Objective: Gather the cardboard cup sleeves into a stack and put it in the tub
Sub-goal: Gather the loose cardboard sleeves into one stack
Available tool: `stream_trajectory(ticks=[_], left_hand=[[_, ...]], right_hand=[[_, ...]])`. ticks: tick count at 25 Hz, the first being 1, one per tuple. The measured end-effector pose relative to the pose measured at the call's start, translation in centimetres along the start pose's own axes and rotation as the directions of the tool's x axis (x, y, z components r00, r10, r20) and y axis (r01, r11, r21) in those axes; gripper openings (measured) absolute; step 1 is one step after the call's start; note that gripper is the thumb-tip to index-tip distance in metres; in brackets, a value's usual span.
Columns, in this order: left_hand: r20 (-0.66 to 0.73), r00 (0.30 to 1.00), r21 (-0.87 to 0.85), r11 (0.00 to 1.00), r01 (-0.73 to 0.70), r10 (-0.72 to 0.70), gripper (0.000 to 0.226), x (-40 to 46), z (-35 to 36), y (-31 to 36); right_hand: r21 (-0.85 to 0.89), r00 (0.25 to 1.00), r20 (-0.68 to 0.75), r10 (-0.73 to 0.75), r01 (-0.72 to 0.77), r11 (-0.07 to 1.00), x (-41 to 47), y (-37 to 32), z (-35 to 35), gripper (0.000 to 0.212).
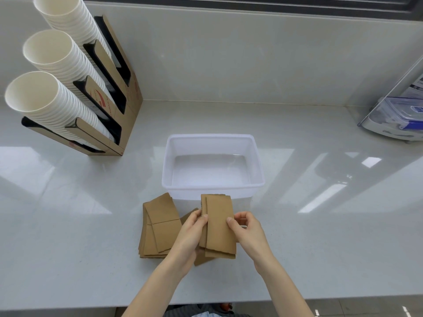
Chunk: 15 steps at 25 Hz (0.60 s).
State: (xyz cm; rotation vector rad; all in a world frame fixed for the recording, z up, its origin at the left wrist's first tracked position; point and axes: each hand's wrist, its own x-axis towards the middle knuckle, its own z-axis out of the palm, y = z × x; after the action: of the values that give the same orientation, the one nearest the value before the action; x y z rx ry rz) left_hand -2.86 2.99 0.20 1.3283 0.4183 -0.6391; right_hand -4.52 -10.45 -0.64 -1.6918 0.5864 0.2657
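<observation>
Both hands hold a small bundle of cardboard cup sleeves just in front of the empty tub.

The left hand [192, 234] and right hand [248, 232] each pinch a long edge of the held sleeves [219, 227], thumbs on top, squaring a few flattened pieces that are not yet aligned; more loose sleeves [158, 227] lie fanned on the counter [68, 236] just to the left, touching or tucked under the bundle. The sleeves look light, thin and fairly stiff but easily creased, and smooth faces could let them slide apart, so gripping across both long edges seems safest. The translucent plastic tub [212, 139] sits open, nothing blocking it. A cardboard cup dispenser [128, 106] with white paper cups [57, 65] stands well apart at left; a lidded plastic container [398, 115] sits far right.
</observation>
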Motion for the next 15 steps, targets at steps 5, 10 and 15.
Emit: stream_trajectory(ticks=[5,10,15], left_hand=[[0.035,0.999,0.036,0.999,-0.028,0.026,0.026,-0.5,0.5,-0.1],[-0.014,0.998,0.045,0.998,-0.054,0.055,0.026,-0.5,-0.1,0.2],[-0.081,0.991,0.049,0.993,-0.104,0.108,0.017,-0.7,-2.0,1.6]], right_hand=[[-0.011,1.000,0.002,-0.015,0.015,1.000,-0.2,-0.3,0.5,0.014],[0.013,0.999,0.032,-0.030,0.030,0.999,-0.1,-0.3,0.9,0.009],[-0.100,0.998,0.039,-0.047,0.051,0.994,0.5,0.2,1.6,0.007]])
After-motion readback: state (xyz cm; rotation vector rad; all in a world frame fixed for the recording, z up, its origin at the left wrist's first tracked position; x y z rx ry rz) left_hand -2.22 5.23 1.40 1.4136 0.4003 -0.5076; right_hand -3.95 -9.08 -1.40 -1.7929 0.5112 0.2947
